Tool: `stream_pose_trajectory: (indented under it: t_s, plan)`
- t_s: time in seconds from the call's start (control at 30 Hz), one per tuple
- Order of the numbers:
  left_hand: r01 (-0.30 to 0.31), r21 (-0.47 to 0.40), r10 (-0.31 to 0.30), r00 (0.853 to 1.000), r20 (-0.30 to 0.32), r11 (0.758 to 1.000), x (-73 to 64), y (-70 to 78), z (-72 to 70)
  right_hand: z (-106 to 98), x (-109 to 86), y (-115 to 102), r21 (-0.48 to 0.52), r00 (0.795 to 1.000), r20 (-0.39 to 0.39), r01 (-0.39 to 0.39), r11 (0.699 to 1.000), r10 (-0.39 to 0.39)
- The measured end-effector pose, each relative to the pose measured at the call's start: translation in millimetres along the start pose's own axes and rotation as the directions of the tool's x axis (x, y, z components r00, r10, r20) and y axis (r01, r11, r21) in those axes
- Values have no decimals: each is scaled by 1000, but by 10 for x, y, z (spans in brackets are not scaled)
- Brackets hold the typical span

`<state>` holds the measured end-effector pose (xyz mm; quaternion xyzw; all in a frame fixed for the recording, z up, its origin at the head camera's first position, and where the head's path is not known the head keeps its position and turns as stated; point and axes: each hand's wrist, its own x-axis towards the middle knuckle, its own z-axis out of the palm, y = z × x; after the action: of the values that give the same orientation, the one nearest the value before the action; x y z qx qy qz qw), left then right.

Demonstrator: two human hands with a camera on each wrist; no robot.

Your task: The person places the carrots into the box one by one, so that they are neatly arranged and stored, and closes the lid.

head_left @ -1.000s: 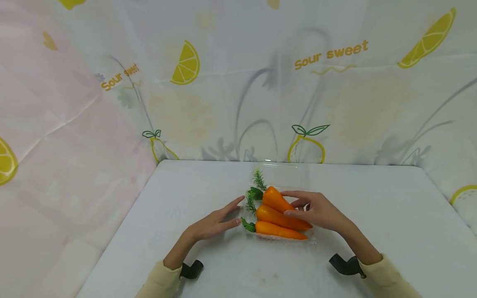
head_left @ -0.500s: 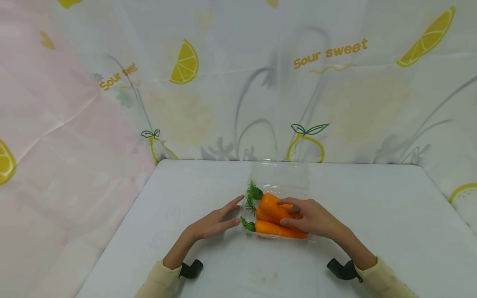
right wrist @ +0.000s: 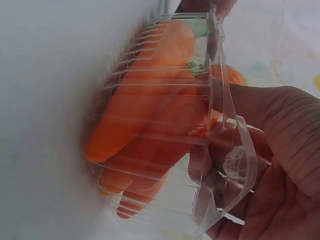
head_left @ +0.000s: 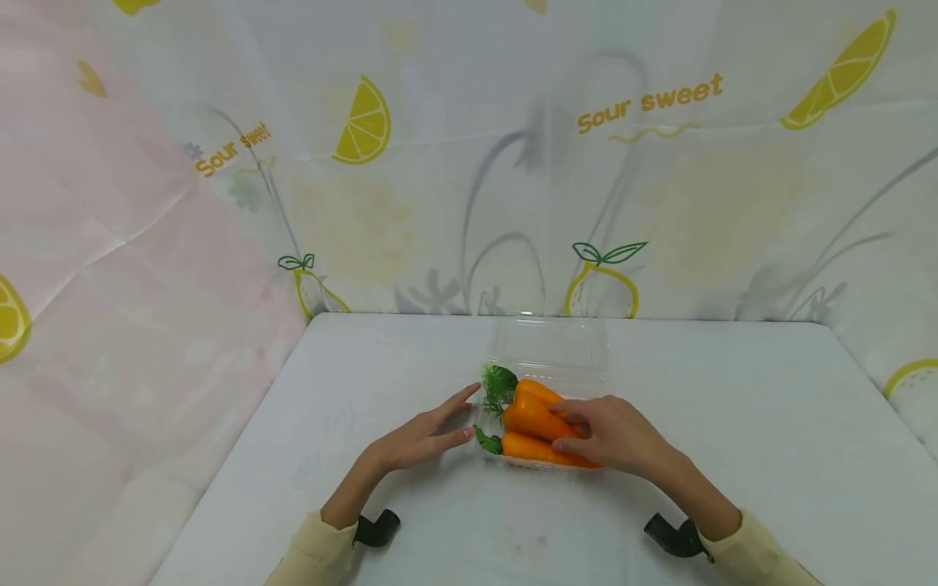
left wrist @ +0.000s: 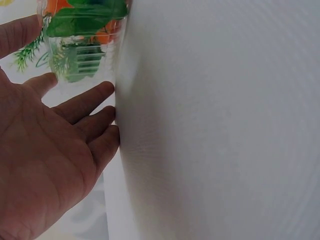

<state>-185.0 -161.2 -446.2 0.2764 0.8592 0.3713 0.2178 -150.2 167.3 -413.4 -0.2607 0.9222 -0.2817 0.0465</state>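
Observation:
Several orange carrots with green tops lie in a clear plastic box (head_left: 479, 443). In the head view the front carrot (head_left: 538, 449) lies along the near wall, and another carrot (head_left: 533, 415) sits behind it, partly over a further one. My right hand (head_left: 623, 431) reaches into the box from the right and grips that upper carrot near its narrow end, which the hand hides. In the right wrist view the thumb and curled fingers are around it, past the clear wall (right wrist: 245, 165). My left hand (head_left: 421, 441) has its fingers spread beside the box's left end, by the green tops (left wrist: 75, 22).
The box's clear lid (head_left: 560, 342) lies folded back behind it on the white table (head_left: 396, 358). A patterned cloth (head_left: 454, 187) hangs behind the table's far edge. Black wrist mounts (head_left: 377, 529) stick out at both sleeves.
My right hand has moved toward me and lower with the rear carrot, which now lies closer to the others. The green tops at the left have shifted down into the box. My left hand stays put.

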Motion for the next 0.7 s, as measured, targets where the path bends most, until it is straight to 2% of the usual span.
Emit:
stream_pose_trajectory:
  t_s: [0.33, 0.7]
  plan:
    - [42, -2, -42, 999, -4, 999, -8, 7, 10, 4, -21, -101, -104, 1000, 30, 5, 995, -2]
    - [45, -5, -45, 999, -3, 999, -19, 19, 3, -18, -61, -73, -62, 999, 38, 36, 997, -34]
